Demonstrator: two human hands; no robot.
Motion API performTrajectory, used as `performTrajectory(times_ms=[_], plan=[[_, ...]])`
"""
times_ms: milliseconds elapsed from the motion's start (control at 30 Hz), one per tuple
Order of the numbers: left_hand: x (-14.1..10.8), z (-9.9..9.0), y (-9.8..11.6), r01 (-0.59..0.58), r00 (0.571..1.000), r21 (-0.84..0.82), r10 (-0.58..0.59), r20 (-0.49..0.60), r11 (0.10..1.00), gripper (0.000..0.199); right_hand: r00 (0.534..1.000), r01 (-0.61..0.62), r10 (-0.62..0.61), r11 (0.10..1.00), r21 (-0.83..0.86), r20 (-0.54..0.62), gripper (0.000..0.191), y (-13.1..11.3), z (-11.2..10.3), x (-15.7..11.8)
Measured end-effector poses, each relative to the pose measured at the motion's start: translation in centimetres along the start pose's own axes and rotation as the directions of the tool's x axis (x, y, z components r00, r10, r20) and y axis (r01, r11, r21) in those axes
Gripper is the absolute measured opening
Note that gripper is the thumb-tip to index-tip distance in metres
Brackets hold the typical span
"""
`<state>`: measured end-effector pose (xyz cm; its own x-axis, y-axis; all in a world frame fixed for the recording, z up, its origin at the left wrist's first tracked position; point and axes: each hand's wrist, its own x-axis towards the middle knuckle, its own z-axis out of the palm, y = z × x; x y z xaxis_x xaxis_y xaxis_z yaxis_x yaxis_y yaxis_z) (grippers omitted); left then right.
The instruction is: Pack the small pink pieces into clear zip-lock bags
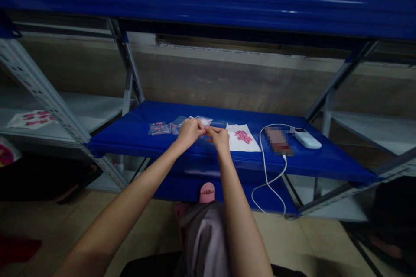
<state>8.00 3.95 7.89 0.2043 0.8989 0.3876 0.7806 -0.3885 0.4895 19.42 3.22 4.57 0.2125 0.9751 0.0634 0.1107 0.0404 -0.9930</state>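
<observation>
Clear plastic bag point(204, 120) stands between the two hands, its upper edge apparently caught where the fingertips meet, just above the blue steel shelf point(156, 114). The left hand point(190, 134) and the right hand point(220, 138) both hold a clenched, pinching grip, their fingers closed toward each other at the centre, though the film is too thin here to show exactly how it is held. Just below the right hand's fingers, a small reddish-pink patch point(208, 139) shows, partly hidden and too small to identify. Left of the hands, more clear bags point(177, 124) lie overlapping, and beside them a flat bag point(158, 128) holds pink pieces. Right of the hands, a white paper sheet point(235, 143) carries a heap of loose pink pieces point(243, 136), so some pieces are bagged while this heap lies unbagged. Farther right, a white cable point(261, 143) loops around a pixelated flat object point(277, 140) and drops over the shelf's front edge, near a white rounded device point(307, 138). Off to the far left, on a lower grey shelf point(97, 106), lies another white sheet point(16, 122) marked with pink pieces.
</observation>
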Motion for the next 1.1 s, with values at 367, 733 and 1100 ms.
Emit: performTrajectory(times_ms=[367,733,1100], plan=[[0.2,0.1,-0.7,0.037,0.987,-0.201,-0.004,0.16,0.979,0.026,0.999,-0.035,0.037,0.992,0.122,-0.018,0.022,0.7,-1.9,-1.8],[0.0,2.2,1.1,-0.098,0.976,-0.161,0.126,0.175,0.982,0.027,0.981,0.14,-0.165,0.967,-0.214,-0.1,0.022,1.0,-2.8,-1.9],[0.7,3.0,0.2,0.357,0.819,-0.615,0.081,0.568,0.703,0.022,0.965,0.128,-0.243,0.771,-0.624,-0.102,0.03,-0.2,-2.9,-3.3]])
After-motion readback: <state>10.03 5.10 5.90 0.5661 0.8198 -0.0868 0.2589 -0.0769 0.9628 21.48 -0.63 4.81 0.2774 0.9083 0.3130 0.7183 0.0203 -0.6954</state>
